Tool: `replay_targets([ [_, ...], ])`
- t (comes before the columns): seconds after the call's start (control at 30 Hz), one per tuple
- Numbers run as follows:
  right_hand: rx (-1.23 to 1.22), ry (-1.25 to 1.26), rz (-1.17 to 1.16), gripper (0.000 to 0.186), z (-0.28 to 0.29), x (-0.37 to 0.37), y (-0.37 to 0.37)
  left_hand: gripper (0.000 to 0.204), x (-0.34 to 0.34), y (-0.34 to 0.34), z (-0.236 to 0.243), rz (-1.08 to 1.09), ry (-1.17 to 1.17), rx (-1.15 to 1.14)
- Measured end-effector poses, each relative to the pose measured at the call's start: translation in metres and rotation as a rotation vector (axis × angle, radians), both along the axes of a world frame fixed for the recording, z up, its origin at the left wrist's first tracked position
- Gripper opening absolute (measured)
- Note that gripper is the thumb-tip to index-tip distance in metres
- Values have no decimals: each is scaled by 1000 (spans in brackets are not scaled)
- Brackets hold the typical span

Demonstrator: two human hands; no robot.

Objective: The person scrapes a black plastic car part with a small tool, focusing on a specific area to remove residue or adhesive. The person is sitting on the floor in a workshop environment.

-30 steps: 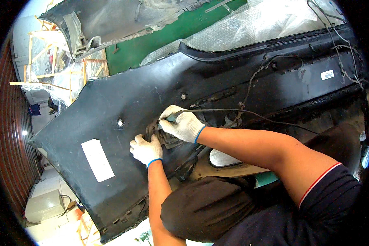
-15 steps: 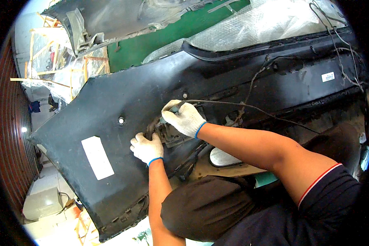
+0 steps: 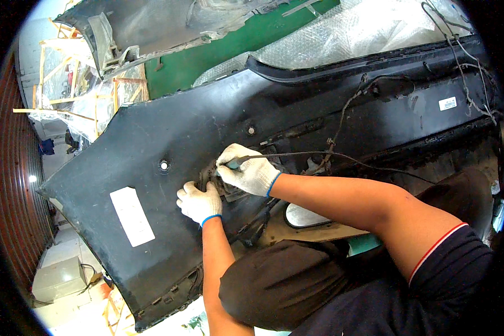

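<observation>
A large black bumper-like plastic panel [image 3: 137, 126] lies in front of me, its inner side up. My right hand [image 3: 252, 175], in a white knit glove, is closed pen-like around the green handle of a corded soldering iron [image 3: 236, 163]. Its tip is hidden by the fingers, close to a dark rectangular recess [image 3: 234, 196] in the panel. The black cord trails off to the right. My left hand [image 3: 200, 205], gloved too, rests on the panel at the recess's left side, thumb and fingers apart.
A white paper sheet [image 3: 132, 217] lies on the panel at left. Wiring [image 3: 346, 112] runs along its right part. Beyond stand another dark panel [image 3: 168, 31], a green surface [image 3: 193, 61] and bubble wrap [image 3: 313, 42]. Wrapped wooden frames [image 3: 75, 89] stand at far left.
My right hand has moved down and slightly left with the soldering iron, nearer to my left hand. The cord has shifted along with it. My left hand stays in almost the same place.
</observation>
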State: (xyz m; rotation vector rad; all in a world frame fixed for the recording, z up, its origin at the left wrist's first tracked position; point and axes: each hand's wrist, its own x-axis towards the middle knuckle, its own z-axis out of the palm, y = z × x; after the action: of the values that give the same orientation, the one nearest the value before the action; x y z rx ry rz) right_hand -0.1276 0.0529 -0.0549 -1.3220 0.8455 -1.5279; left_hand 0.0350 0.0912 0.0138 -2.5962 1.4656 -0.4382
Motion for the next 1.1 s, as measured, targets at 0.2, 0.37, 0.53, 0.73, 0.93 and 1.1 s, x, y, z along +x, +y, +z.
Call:
replay_targets([
  [0.2,-9,0,-5,14,0,1,0,53,-3,-1,2,16,3,0],
  [0.37,235,20,82,8,5,-5,-5,50,-3,2,-2,-31,-13,-36],
  [0.53,495,-178,132,18,13,-25,-18,55,3,3,-3,-45,-22,-26],
  [0.73,450,-183,178,17,12,-21,-12,55,1,3,-3,-49,-29,-43],
  [0.93,419,-184,185,15,16,-21,-11,54,2,3,-4,-53,-34,-53],
  [1.1,199,-16,36,11,10,-8,-7,48,-1,4,-3,-61,-45,-73],
])
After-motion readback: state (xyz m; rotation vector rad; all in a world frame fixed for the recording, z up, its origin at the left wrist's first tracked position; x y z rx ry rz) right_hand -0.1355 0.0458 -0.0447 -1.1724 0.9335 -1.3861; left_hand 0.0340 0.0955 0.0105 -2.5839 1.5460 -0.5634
